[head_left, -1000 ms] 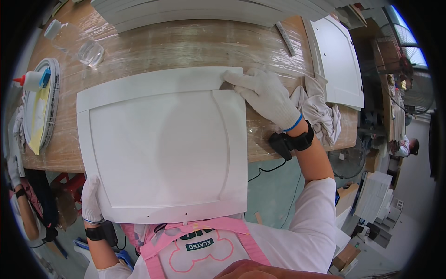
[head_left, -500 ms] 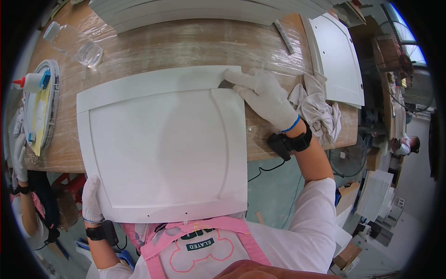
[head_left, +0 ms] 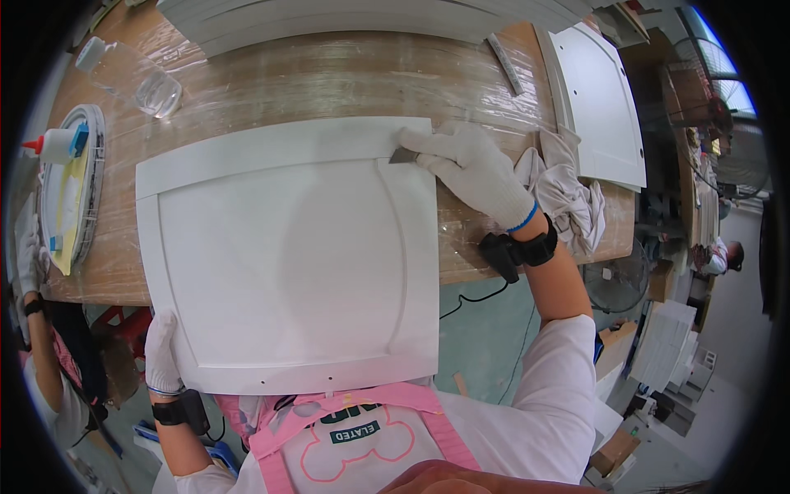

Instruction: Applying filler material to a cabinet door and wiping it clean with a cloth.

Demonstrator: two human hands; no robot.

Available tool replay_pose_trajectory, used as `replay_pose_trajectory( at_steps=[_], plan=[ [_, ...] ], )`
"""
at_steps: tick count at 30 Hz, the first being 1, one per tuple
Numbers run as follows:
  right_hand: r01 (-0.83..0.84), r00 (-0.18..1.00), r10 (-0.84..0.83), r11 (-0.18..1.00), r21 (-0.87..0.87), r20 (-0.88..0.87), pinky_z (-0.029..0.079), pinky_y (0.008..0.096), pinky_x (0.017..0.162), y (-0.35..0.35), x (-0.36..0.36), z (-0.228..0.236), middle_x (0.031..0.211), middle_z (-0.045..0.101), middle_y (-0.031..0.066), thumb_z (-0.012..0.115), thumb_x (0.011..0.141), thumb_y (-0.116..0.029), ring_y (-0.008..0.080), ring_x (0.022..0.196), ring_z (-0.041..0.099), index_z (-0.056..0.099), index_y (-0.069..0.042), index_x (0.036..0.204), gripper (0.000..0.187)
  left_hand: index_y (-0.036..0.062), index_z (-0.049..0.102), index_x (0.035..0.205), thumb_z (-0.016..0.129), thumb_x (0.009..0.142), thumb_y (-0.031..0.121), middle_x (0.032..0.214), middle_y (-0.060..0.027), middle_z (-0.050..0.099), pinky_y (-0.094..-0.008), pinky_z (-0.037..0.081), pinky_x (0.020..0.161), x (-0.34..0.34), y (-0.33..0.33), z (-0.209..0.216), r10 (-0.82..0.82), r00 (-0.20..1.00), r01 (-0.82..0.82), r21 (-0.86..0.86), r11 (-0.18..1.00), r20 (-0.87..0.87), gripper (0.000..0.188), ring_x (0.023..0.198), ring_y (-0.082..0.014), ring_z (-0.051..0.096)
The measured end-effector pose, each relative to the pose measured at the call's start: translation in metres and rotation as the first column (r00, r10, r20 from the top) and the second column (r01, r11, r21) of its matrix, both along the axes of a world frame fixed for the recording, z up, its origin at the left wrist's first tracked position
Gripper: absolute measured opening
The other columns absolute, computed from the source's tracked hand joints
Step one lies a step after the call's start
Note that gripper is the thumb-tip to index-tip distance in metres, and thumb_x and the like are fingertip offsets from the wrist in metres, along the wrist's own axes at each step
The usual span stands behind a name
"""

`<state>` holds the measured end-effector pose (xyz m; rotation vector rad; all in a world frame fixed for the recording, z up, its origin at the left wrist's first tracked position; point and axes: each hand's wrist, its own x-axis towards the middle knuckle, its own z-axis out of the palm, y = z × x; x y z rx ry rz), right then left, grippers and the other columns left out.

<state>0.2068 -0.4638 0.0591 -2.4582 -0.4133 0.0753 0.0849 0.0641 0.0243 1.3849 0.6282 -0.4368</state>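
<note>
A white framed panel (head_left: 280, 255) with a recessed middle lies partly on the table, its near edge overhanging against my apron. My left hand (head_left: 164, 354), in a white knit glove, grips the panel's lower left edge; its fingers underneath are hidden. At the upper right corner, my gloved right hand (head_left: 473, 169) pinches a small grey scraper blade (head_left: 402, 156). The blade's edge meets the panel near the joint of the frame. A crumpled pale cloth (head_left: 568, 193) lies on the table to the right of my right hand.
A clear bottle (head_left: 156, 92) lies at the far left, near a white round lid (head_left: 97, 156) carrying a red-tipped glue bottle (head_left: 59, 146). Stacked white boards (head_left: 354, 20) line the back. More panels (head_left: 605, 107) stand right. A co-worker's arm (head_left: 41, 337) shows at left.
My right hand has shifted slightly right and down, and more of the blade shows. My left hand and the panel stay nearly still. The co-worker's arm has moved at the left.
</note>
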Motion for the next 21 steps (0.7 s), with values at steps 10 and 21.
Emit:
replay_pose_trajectory(
  at_steps=[10, 21],
  plan=[
    [0.097, 0.947, -0.046, 0.984, -0.147, 0.317, 0.049, 0.0465, 0.080, 0.006, -0.008, -0.004, 0.088, 0.064, 0.0123, 0.065, 0.090, -0.022, 0.0338, 0.091, 0.061, 0.071, -0.009, 0.108, 0.022, -0.0027, 0.052, 0.136, 0.059, 0.100, 0.035, 0.124, -0.0099, 0.063, -0.0314, 0.050, 0.096, 0.000, 0.003, 0.000, -0.008, 1.000, 0.008, -0.020, 1.000, -0.005, 0.052, 0.110, -0.0184, 0.062],
    [0.153, 0.971, -0.091, 0.947, -0.282, 0.222, 0.052, 0.0414, 0.076, -0.003, -0.002, 0.005, 0.095, 0.069, 0.0105, 0.066, 0.088, -0.020, 0.0329, 0.089, 0.065, 0.070, -0.006, 0.096, 0.017, -0.0032, 0.053, 0.137, 0.056, 0.103, 0.032, 0.126, -0.0089, 0.063, -0.0307, 0.048, 0.098, -0.003, 0.022, -0.016, -0.030, 1.000, 0.031, 0.067, 0.997, -0.006, 0.049, 0.111, -0.0182, 0.062]
  ],
)
